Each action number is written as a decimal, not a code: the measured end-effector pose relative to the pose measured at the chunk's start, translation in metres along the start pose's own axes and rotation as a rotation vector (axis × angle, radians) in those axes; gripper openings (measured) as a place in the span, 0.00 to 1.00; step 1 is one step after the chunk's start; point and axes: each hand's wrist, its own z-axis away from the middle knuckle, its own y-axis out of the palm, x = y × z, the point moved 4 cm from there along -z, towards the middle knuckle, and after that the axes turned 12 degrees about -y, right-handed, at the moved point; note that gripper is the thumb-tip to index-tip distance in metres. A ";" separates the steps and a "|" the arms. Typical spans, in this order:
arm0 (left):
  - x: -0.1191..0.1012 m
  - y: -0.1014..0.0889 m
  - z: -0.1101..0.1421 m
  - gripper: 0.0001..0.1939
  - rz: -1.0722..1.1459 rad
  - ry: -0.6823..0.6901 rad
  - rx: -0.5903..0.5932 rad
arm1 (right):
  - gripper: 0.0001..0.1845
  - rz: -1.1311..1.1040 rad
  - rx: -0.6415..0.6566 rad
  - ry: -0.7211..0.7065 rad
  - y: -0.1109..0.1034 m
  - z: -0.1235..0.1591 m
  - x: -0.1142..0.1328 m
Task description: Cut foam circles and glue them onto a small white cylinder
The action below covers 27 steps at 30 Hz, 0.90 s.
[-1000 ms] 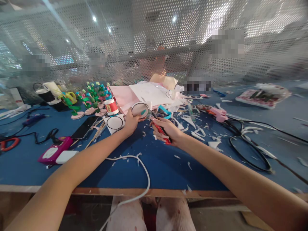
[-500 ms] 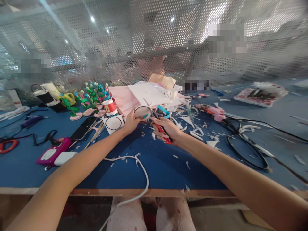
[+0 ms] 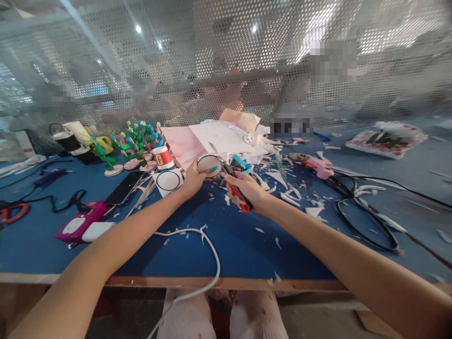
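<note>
My left hand (image 3: 192, 180) pinches a white paper disc (image 3: 208, 165) with a black drawn ring, held just above the blue table (image 3: 233, 240). My right hand (image 3: 247, 190) is wrapped round the red handles of a pair of scissors (image 3: 236, 193). The scissor blades point at the right edge of the disc. Another ringed paper piece (image 3: 168, 180) lies flat just left of my left hand. White paper offcuts (image 3: 289, 193) lie scattered to the right of my hands.
Pink and white paper sheets (image 3: 212, 136) lie behind my hands. Green paper figures (image 3: 130, 146) and a red-white cup (image 3: 163, 157) stand to the left. A phone (image 3: 123, 187), a magenta device (image 3: 79, 225), a pink glue gun (image 3: 318, 165), black cables (image 3: 363, 221) and a white cable (image 3: 208, 254) lie around. A perforated screen (image 3: 226, 61) closes the back.
The paper disc has turned and shifted slightly in my left hand. My right hand with the scissors has stayed close to its edge.
</note>
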 end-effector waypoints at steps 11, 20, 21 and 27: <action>-0.008 0.002 0.005 0.24 -0.058 0.071 0.018 | 0.12 0.053 -0.003 0.003 -0.002 0.000 -0.001; -0.011 0.003 0.007 0.24 -0.120 0.121 0.028 | 0.14 0.029 0.032 -0.004 -0.003 0.002 0.000; -0.011 0.003 0.006 0.25 -0.141 0.131 0.027 | 0.14 0.034 0.028 -0.003 -0.003 0.002 0.000; -0.010 -0.004 0.003 0.27 -0.420 0.224 -0.049 | 0.11 0.077 0.025 -0.002 -0.003 0.002 0.001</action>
